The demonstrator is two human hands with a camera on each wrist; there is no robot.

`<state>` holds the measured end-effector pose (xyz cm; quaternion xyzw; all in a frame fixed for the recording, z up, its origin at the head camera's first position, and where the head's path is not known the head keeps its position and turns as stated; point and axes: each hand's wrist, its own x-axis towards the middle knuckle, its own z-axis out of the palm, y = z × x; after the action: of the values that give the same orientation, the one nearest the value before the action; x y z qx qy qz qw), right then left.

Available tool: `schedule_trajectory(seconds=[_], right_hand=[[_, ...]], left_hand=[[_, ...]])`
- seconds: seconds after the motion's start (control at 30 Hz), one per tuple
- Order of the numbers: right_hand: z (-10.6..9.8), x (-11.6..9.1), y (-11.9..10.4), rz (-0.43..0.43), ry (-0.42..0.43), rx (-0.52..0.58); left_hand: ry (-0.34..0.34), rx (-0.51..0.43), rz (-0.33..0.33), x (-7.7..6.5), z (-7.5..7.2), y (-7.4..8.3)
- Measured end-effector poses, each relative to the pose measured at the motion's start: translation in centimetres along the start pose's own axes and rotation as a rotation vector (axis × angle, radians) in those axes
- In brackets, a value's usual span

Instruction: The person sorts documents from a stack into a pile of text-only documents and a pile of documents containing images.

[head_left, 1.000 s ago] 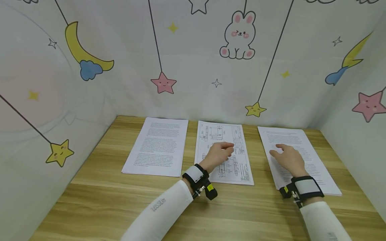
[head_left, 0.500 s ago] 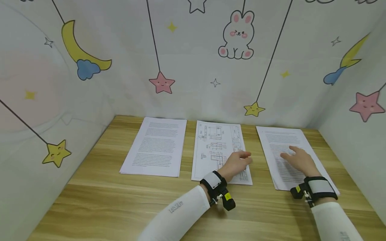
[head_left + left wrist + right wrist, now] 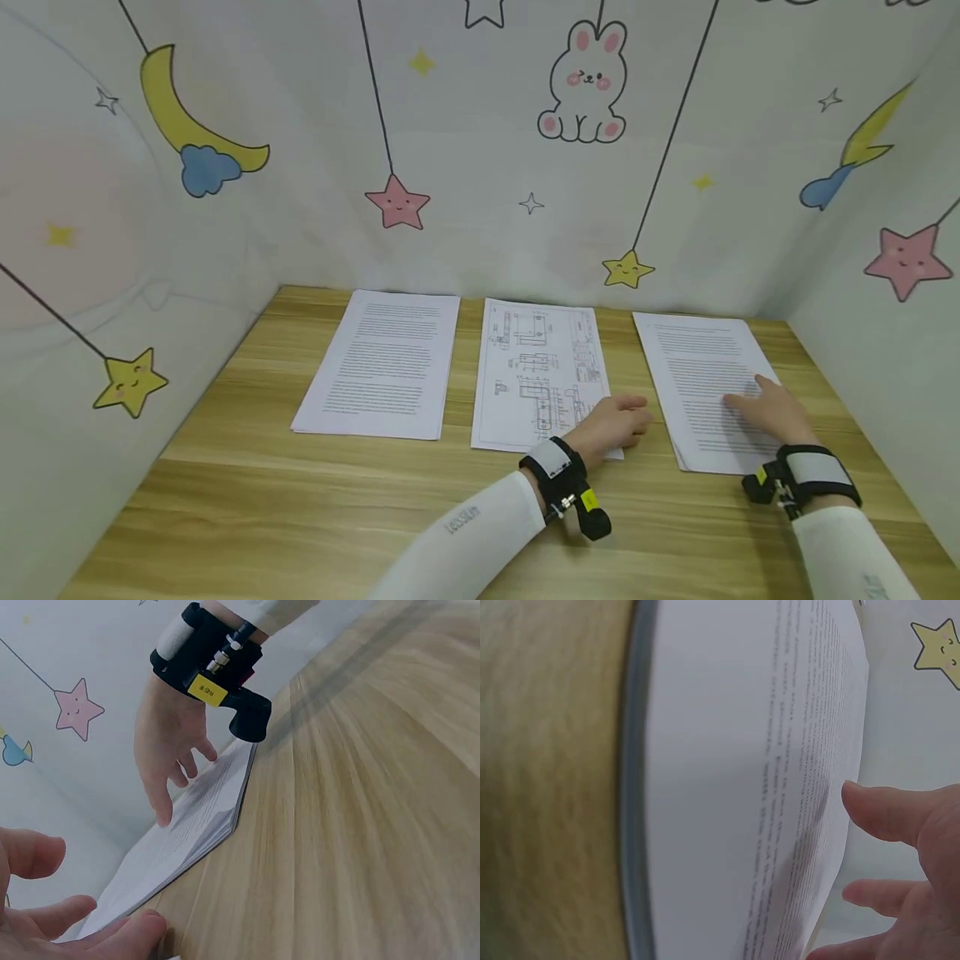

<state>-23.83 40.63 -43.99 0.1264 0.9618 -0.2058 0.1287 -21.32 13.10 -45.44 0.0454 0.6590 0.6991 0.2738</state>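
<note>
Three paper stacks lie side by side on the wooden table. My left hand (image 3: 611, 425) hovers over the lower right corner of the middle stack, whose top sheet is a technical drawing (image 3: 525, 358). Its fingers are spread and hold nothing, pointing toward the right stack of printed text (image 3: 697, 358). Above the right edge of that stack is my right hand (image 3: 776, 412), thumb and fingers apart. In the left wrist view, the right hand (image 3: 176, 735) hangs fingers down over the text pages (image 3: 187, 817). The right wrist view has the thumb (image 3: 885, 814) apart from the fingers.
Another stack of printed text (image 3: 382, 367) lies at the left of the wooden table (image 3: 247, 500). White cloth walls (image 3: 465, 150) with cartoon stars, a moon and a bunny enclose the back and sides. Each wrist carries a strapped camera (image 3: 592, 517).
Both hands have moved to the right and slightly nearer the front. The left went from the drawing's middle to its lower right corner; the right went toward its stack's right edge.
</note>
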Motion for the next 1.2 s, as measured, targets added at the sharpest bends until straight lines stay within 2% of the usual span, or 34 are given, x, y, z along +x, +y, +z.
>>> schedule_trajectory(seconds=[0.17, 0.27, 0.43, 0.6, 0.97, 1.07, 1.2], right_hand=[[0.0, 0.1, 0.4, 0.062, -0.004, -0.008], [0.2, 0.1, 0.4, 0.088, -0.004, 0.001], [0.5, -0.2, 0.3, 0.092, 0.003, 0.002], [0.9, 0.0, 0.4, 0.111, 0.014, -0.021], [1.0, -0.6, 0.4, 0.119, 0.022, -0.038], [1.1, -0.6, 0.4, 0.112, 0.025, -0.044], [1.2, -0.8, 0.3, 0.092, 0.022, -0.054]], left_hand=[[-0.008, -0.16, -0.036, 0.9, 1.2, -0.4], [-0.033, -0.234, -0.059, 1.3, 1.4, -0.7], [-0.076, -0.307, -0.068, 1.7, 1.3, -1.0], [-0.061, -0.345, -0.084, 1.9, 1.5, -1.1], [0.009, -0.373, -0.112, 2.2, 2.2, -0.8], [0.031, -0.335, -0.109, 2.2, 2.5, -0.5], [0.075, -0.239, -0.087, 2.2, 2.9, -0.2]])
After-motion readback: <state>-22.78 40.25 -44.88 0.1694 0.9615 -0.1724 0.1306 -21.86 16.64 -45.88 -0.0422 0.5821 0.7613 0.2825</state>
